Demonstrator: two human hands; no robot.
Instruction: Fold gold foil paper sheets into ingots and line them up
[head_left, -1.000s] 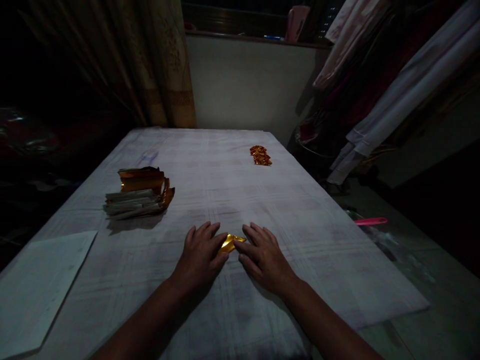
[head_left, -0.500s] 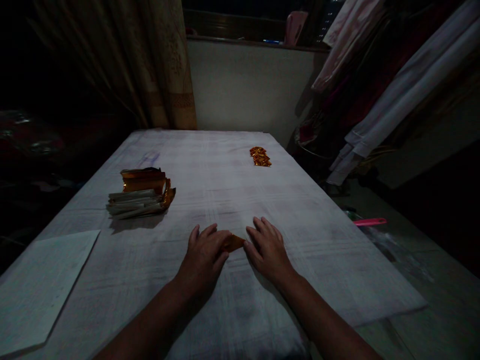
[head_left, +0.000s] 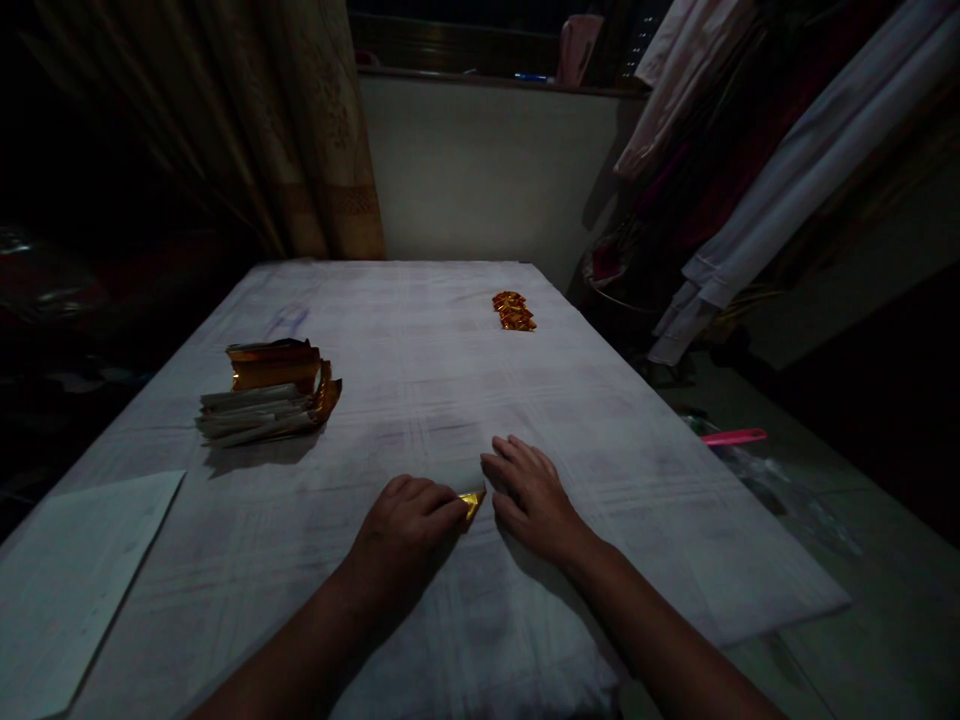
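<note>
At the frame's lower centre, the left hand (head_left: 409, 525) pinched a small folded gold-foil piece (head_left: 471, 504) while the right hand (head_left: 531, 498), fingers (head_left: 534, 462) loosely parted and empty, rested beside it.

The counter (head_left: 420, 400) spans the middle of the frame. Below centre, a foil piece (head_left: 470, 504) sits between the hands: its left end in the left hand (head_left: 409, 525), its right tip just beside the right hand (head_left: 531, 495). Left of centre on the counter lies a stack of papers (head_left: 259, 410); nearer, at lower left, a sheet (head_left: 90, 570). A foil cluster (head_left: 514, 312) lies near the far end, right of centre. Behind are a curtain (head_left: 330, 130) at upper left and a wall (head_left: 480, 165), with a mug (head_left: 577, 48) on the ledge (head_left: 465, 80) above. Clothes (head_left: 787, 170) hang at upper right.
</note>
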